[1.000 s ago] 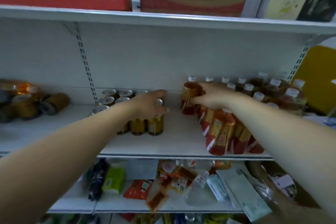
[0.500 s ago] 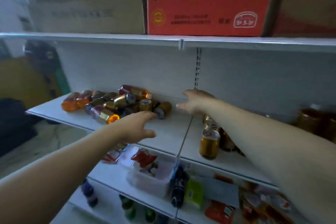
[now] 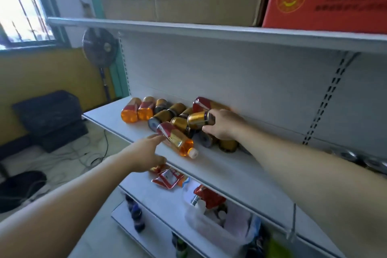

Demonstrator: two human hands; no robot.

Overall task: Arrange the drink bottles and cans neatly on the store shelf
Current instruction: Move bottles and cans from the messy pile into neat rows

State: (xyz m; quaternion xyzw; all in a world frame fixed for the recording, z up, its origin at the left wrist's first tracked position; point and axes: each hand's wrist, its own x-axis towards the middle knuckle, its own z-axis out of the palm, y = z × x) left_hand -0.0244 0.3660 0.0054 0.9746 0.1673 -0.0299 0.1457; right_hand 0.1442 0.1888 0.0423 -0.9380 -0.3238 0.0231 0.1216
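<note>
Now right hand (image 3: 225, 124) grips can (image 3: 199, 120) — bottle (image 3: 178, 141) beside left hand (image 3: 144, 153).

Since 0.5 s ago: R grip (image 3: 224, 124), then open short of the pile, now curls round a gold can (image 3: 198, 120) at pile's 3 o'clock. L grip (image 3: 144, 153) moved fwd, fingertips reaching the bottle (image 3: 178, 139) at 6 o'clock.

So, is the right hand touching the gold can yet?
Touching. The head view shows the right hand gripping the near end of the gold can, fingers over its top and thumb beneath, with no gap.
</note>
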